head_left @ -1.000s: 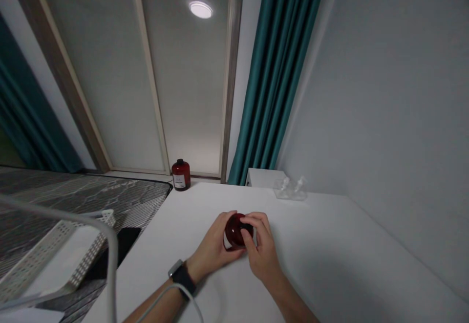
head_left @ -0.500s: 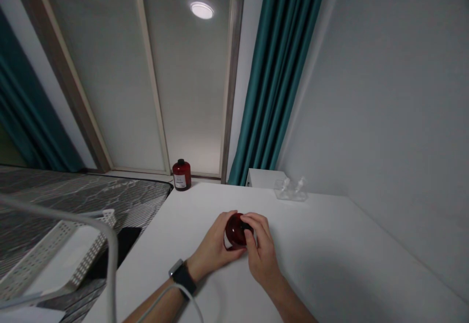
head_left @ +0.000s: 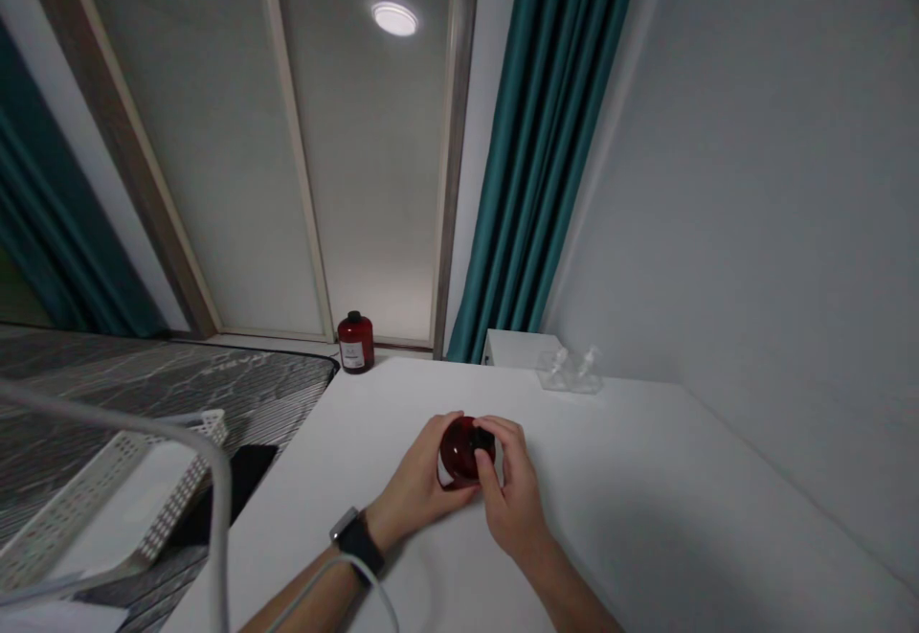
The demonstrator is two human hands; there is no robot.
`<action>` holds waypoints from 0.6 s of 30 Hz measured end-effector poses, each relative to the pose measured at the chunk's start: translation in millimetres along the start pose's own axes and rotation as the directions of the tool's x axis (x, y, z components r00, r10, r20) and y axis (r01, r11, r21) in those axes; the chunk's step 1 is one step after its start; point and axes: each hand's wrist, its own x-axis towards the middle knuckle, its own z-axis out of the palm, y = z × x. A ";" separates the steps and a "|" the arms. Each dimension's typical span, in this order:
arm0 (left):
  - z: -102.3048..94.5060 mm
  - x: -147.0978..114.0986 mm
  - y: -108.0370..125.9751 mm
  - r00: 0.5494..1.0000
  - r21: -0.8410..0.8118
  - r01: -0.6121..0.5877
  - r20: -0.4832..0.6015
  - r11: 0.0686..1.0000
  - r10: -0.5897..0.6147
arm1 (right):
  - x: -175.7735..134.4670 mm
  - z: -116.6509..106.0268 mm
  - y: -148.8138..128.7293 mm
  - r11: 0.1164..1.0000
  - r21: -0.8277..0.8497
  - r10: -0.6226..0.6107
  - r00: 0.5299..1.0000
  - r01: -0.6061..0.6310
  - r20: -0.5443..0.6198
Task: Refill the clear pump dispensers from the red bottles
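A dark red bottle (head_left: 457,451) with a black cap (head_left: 483,440) stands near the middle of the white table (head_left: 402,394). My left hand (head_left: 425,480) wraps round the bottle's body from the left, with a dark-strapped watch on that wrist. On the cap, the thumb and fingers of my right hand (head_left: 515,485) are closed in a pinch. A second red bottle (head_left: 356,346), with a white label and a black cap, is upright at the table's far left corner. Clear plastic pump heads (head_left: 571,370) lie at the back of the table.
At the left is a white perforated basket (head_left: 154,499), with a black flat thing (head_left: 251,485) beside it. A pale cable (head_left: 215,518) loops across the lower left, and another crosses my left wrist. A white box (head_left: 521,350) stands behind the table; a wall rises at right.
My right thumb and fingers have shifted slightly on the cap, and more of the black cap shows. My left hand keeps its hold on the bottle.
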 end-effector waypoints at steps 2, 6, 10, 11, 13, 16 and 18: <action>-0.3 0.2 0.7 1.000 0.001 0.000 -0.002 1.000 0.000 | -0.3 0.8 1.6 1.000 0.015 0.012 1.000 -0.012 -0.010; -0.6 0.4 2.1 1.000 0.005 0.019 -0.004 1.000 -0.019 | -1.1 1.8 3.2 0.999 0.028 0.021 0.999 -0.020 -0.025; -0.3 0.2 1.7 1.000 0.005 0.018 -0.004 1.000 -0.018 | -0.9 1.1 0.3 1.000 0.005 -0.007 1.000 0.007 -0.020; -0.1 0.0 1.0 1.000 0.004 0.016 -0.005 1.000 -0.016 | -0.8 0.8 -0.7 1.000 0.000 -0.013 1.000 0.013 -0.018; 0.4 -0.4 -1.0 1.000 0.001 0.009 -0.010 1.000 -0.009 | -0.7 0.0 -1.7 1.000 -0.010 -0.018 1.000 0.018 -0.016; 0.7 -0.8 -3.9 1.000 -0.006 0.007 -0.011 1.000 -0.007 | -0.8 -1.5 0.6 1.000 -0.024 -0.010 1.000 0.009 -0.026; 0.5 -0.7 -4.8 1.000 -0.004 0.019 -0.011 1.000 -0.019 | -0.8 -2.8 4.0 0.999 -0.028 0.014 0.999 -0.015 -0.052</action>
